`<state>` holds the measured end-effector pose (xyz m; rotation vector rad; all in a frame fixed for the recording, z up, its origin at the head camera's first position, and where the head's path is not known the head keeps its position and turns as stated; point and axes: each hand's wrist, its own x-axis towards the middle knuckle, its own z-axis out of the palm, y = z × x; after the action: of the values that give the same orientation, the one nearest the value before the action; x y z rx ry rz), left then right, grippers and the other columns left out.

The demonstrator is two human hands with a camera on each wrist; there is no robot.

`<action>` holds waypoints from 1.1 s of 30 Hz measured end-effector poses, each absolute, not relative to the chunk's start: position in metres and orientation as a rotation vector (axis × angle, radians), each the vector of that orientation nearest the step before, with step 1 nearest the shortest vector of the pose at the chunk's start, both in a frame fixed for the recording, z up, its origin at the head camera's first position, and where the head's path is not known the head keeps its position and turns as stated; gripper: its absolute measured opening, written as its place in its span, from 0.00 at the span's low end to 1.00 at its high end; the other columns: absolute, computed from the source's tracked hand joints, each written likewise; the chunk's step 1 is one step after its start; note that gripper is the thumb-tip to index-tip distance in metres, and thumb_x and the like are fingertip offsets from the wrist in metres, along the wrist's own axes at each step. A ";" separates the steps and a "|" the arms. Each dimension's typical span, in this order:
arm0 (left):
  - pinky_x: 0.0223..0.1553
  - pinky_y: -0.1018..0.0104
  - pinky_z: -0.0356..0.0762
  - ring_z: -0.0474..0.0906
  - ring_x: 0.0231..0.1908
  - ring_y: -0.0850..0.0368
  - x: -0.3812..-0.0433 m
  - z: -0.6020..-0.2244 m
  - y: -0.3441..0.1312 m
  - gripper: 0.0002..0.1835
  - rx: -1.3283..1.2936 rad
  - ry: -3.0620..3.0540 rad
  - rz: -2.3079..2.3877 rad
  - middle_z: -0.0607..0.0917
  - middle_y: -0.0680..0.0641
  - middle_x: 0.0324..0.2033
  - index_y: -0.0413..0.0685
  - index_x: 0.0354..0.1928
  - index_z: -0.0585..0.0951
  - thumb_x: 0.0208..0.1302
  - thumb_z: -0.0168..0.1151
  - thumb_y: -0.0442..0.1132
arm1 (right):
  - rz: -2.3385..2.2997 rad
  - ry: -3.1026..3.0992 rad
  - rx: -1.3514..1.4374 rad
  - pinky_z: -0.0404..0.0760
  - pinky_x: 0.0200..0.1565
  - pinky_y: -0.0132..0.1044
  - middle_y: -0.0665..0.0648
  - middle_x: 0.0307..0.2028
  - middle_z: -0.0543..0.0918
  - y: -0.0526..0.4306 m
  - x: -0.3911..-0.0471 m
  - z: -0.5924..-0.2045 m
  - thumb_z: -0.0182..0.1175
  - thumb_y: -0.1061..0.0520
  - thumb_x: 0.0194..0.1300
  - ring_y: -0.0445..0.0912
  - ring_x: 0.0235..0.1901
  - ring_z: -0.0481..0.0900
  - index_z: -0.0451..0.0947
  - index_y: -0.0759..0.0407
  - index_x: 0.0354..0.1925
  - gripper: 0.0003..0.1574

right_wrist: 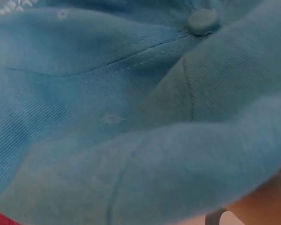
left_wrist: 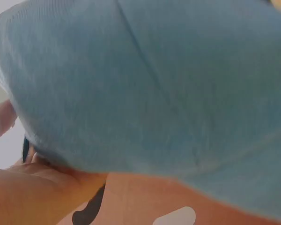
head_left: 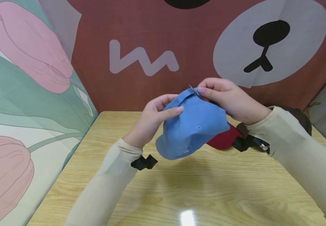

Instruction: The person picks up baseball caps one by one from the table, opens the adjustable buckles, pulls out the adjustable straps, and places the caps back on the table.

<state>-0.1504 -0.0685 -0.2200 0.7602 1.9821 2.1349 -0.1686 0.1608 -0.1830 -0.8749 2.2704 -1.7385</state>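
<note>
You've got the blue baseball cap (head_left: 194, 125) off the wooden table (head_left: 123, 194), shadow on the wood under it. Cap is tilted, back strap with metal buckle (head_left: 192, 90) at its top, white embroidery along its lower edge

Your left hand (head_left: 154, 116) is at the cap's upper left: thumb flat over the front of the fabric, fingers behind, pinching the edge. Your right hand (head_left: 233, 100) is at the cap's upper right: thumb and fingers pinching the strap end just beside the buckle. Far-side fingertips hidden by the cap, can't tell how they lie

Around it: red brim-shaped item (head_left: 222, 138) behind the cap, lower right, partly covered by it. Dark brown item (head_left: 295, 116) further right of the cap, mostly blocked by your right sleeve (head_left: 290, 147), so can't tell its full shape. Bear-print cloth (head_left: 151, 28) behind the cap, tulip-print cloth (head_left: 30, 47) well to its left. Both wrist views are mostly filled by cap fabric, crown button (right_wrist: 203, 22) visible in the right one
</note>
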 end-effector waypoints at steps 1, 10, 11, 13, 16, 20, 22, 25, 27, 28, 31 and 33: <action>0.59 0.54 0.70 0.74 0.54 0.49 -0.150 -0.220 -0.069 0.19 0.759 1.974 2.113 0.78 0.40 0.54 0.32 0.59 0.73 0.68 0.56 0.30 | -1.764 2.259 -0.868 0.76 0.24 0.36 0.57 0.27 0.74 0.161 -0.168 -0.183 0.51 0.55 0.74 0.47 0.21 0.73 0.75 0.63 0.42 0.12; 0.55 0.56 0.74 0.77 0.50 0.49 -0.153 -0.221 -0.066 0.16 0.650 2.007 2.093 0.80 0.40 0.49 0.31 0.56 0.75 0.69 0.57 0.32 | -1.820 2.282 -0.831 0.76 0.25 0.35 0.57 0.26 0.72 0.164 -0.168 -0.182 0.52 0.55 0.74 0.48 0.24 0.72 0.77 0.62 0.41 0.12; 0.56 0.57 0.73 0.76 0.50 0.49 -0.153 -0.220 -0.065 0.16 0.639 2.005 2.121 0.80 0.39 0.49 0.31 0.56 0.75 0.69 0.56 0.32 | -1.833 2.266 -0.829 0.75 0.25 0.35 0.57 0.26 0.72 0.164 -0.169 -0.182 0.52 0.55 0.74 0.48 0.23 0.72 0.77 0.62 0.40 0.12; 0.57 0.57 0.71 0.75 0.51 0.50 -0.153 -0.220 -0.063 0.16 0.622 1.986 2.179 0.79 0.40 0.50 0.30 0.56 0.74 0.70 0.55 0.31 | -1.862 2.233 -0.811 0.75 0.25 0.35 0.57 0.25 0.72 0.163 -0.170 -0.183 0.53 0.55 0.73 0.47 0.23 0.72 0.78 0.62 0.39 0.12; 0.59 0.57 0.69 0.73 0.51 0.51 -0.154 -0.220 -0.060 0.16 0.607 1.946 2.242 0.78 0.41 0.50 0.31 0.57 0.72 0.71 0.54 0.31 | -1.890 2.188 -0.794 0.77 0.26 0.35 0.57 0.26 0.75 0.162 -0.170 -0.183 0.54 0.55 0.73 0.47 0.23 0.74 0.79 0.62 0.39 0.12; 0.59 0.57 0.68 0.73 0.52 0.53 -0.153 -0.221 -0.057 0.16 0.599 1.929 2.285 0.77 0.44 0.50 0.35 0.57 0.72 0.71 0.54 0.32 | -1.875 2.195 -0.795 0.80 0.28 0.36 0.58 0.32 0.79 0.162 -0.170 -0.184 0.54 0.55 0.73 0.47 0.25 0.77 0.79 0.61 0.42 0.11; 0.59 0.56 0.68 0.72 0.52 0.53 -0.152 -0.221 -0.057 0.16 0.591 1.928 2.301 0.77 0.44 0.51 0.36 0.57 0.72 0.71 0.54 0.32 | -1.857 2.211 -0.811 0.81 0.29 0.36 0.58 0.32 0.79 0.161 -0.170 -0.184 0.54 0.55 0.73 0.47 0.25 0.77 0.78 0.61 0.42 0.11; 0.59 0.55 0.68 0.72 0.52 0.52 -0.153 -0.222 -0.055 0.15 0.579 1.927 2.318 0.76 0.44 0.51 0.36 0.57 0.73 0.71 0.54 0.32 | -1.828 2.236 -0.840 0.80 0.28 0.36 0.58 0.31 0.79 0.159 -0.169 -0.185 0.53 0.56 0.73 0.48 0.25 0.77 0.78 0.62 0.42 0.11; 0.58 0.54 0.68 0.72 0.52 0.51 -0.153 -0.222 -0.054 0.14 0.585 1.926 2.321 0.76 0.44 0.51 0.36 0.56 0.73 0.71 0.55 0.32 | -1.810 2.246 -0.857 0.81 0.29 0.37 0.58 0.32 0.78 0.158 -0.168 -0.185 0.53 0.56 0.73 0.48 0.25 0.77 0.77 0.62 0.43 0.11; 0.58 0.54 0.68 0.72 0.52 0.51 -0.153 -0.223 -0.054 0.14 0.594 1.925 2.320 0.76 0.44 0.51 0.36 0.55 0.73 0.70 0.55 0.31 | -1.800 2.253 -0.863 0.81 0.29 0.37 0.59 0.32 0.78 0.158 -0.167 -0.184 0.53 0.56 0.73 0.49 0.26 0.77 0.77 0.62 0.43 0.10; 0.57 0.55 0.69 0.72 0.50 0.52 -0.152 -0.223 -0.053 0.12 0.617 1.919 2.329 0.77 0.46 0.48 0.36 0.53 0.74 0.69 0.55 0.30 | -1.780 2.254 -0.884 0.81 0.30 0.38 0.59 0.33 0.78 0.158 -0.166 -0.184 0.52 0.56 0.74 0.49 0.27 0.77 0.77 0.62 0.43 0.10; 0.56 0.56 0.70 0.73 0.48 0.53 -0.152 -0.223 -0.053 0.11 0.635 1.894 2.355 0.78 0.47 0.45 0.35 0.51 0.74 0.69 0.55 0.28 | -1.782 2.239 -0.900 0.81 0.30 0.38 0.59 0.32 0.78 0.157 -0.166 -0.184 0.52 0.57 0.74 0.49 0.26 0.77 0.77 0.62 0.43 0.11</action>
<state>-0.1522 -0.0529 -0.2234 0.6355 1.8938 2.3555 -0.1665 0.1574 -0.1842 -0.8998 2.2386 -1.7821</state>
